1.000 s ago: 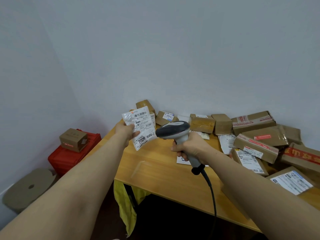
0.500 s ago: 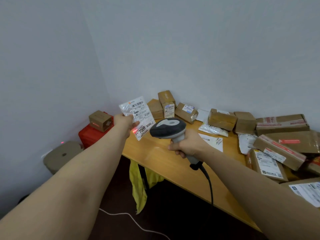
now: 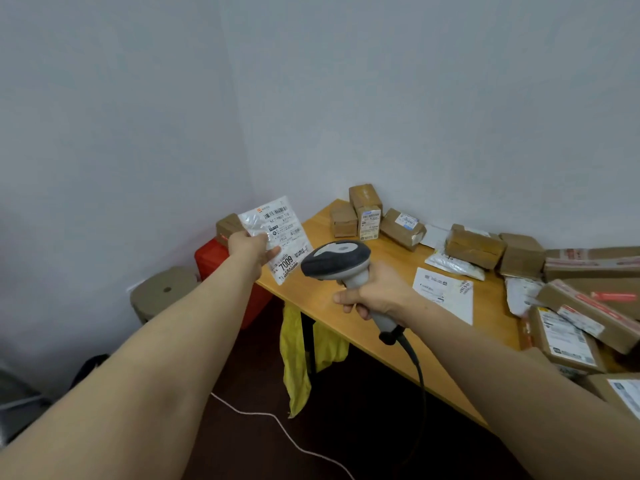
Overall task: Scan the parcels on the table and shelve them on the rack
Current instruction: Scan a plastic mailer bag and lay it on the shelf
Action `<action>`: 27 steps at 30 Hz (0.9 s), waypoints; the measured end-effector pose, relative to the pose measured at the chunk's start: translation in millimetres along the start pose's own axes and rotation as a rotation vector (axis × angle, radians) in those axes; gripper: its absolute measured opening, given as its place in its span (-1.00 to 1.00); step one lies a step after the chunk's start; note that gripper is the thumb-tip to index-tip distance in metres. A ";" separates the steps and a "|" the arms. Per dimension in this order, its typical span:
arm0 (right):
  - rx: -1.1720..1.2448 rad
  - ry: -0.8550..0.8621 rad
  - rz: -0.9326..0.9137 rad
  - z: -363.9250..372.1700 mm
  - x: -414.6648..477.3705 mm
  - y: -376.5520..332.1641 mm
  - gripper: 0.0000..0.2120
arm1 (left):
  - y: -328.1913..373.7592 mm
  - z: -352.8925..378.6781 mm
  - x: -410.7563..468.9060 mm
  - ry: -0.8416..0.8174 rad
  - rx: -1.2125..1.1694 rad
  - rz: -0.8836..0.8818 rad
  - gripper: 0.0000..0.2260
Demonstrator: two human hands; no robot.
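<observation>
Pouch [image 3: 282, 233] pinched at its left edge by left hand [image 3: 250, 250] fingers; scanner [image 3: 335, 260], just right of it, gripped in curled right hand [image 3: 379, 294] fingers, above the counter [image 3: 398, 251].

Bare tabletop [image 3: 398, 252] lies open mid-view, from the near edge toward twelve o'clock, up to the small cardboard boxes [image 3: 367, 216] along the wall. At three o'clock a heap of taped cartons [image 3: 585, 306] blocks the way, with a flat paper sheet [image 3: 446, 296] and silver mailer [image 3: 453, 263] lying before it. Above the table's corner hang the labelled pouch [image 3: 284, 230] and barcode scanner [image 3: 336, 259]. At nine o'clock a red crate [image 3: 206, 254] and round stool [image 3: 156, 299] take up the floor.
</observation>
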State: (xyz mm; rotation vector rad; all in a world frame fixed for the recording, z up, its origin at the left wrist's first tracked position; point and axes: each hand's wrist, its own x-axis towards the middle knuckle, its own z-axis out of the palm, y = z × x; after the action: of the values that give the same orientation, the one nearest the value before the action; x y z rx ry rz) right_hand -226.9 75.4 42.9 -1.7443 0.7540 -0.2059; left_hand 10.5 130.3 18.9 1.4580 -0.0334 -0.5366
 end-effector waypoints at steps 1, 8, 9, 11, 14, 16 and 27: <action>0.018 0.013 -0.008 5.8 -1.9 -1.2 -0.84 | 1.4 -9.3 -2.7 -0.001 -0.004 -0.005 -0.89; 0.174 0.143 -0.020 86.7 -5.3 -28.7 -0.83 | 18.5 -134.8 -34.0 -0.032 -0.085 -0.054 -0.87; 0.176 0.142 -0.030 107.9 -5.6 -36.8 -0.83 | 23.0 -164.9 -40.0 -0.027 -0.100 -0.059 -0.87; 0.166 0.110 -0.054 157.8 -6.7 -54.2 -0.83 | 32.0 -230.9 -53.1 -0.002 -0.115 -0.061 -0.87; 0.161 0.012 -0.076 250.8 -16.3 -81.1 -0.82 | 43.6 -339.9 -74.4 0.060 -0.123 -0.031 -0.84; 0.155 -0.066 -0.099 317.4 -27.2 -98.7 -0.80 | 51.2 -411.9 -91.0 0.112 -0.134 -0.001 -0.78; 0.138 -0.505 -0.215 634.3 -108.5 -209.1 -0.84 | 90.4 -735.4 -209.8 0.557 -0.259 0.164 -0.68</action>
State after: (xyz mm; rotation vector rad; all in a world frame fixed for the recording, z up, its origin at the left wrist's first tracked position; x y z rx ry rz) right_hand 87.1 674.5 58.7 -1.6474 0.1807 0.0410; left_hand 104.9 893.1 68.0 1.2923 0.3429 0.0120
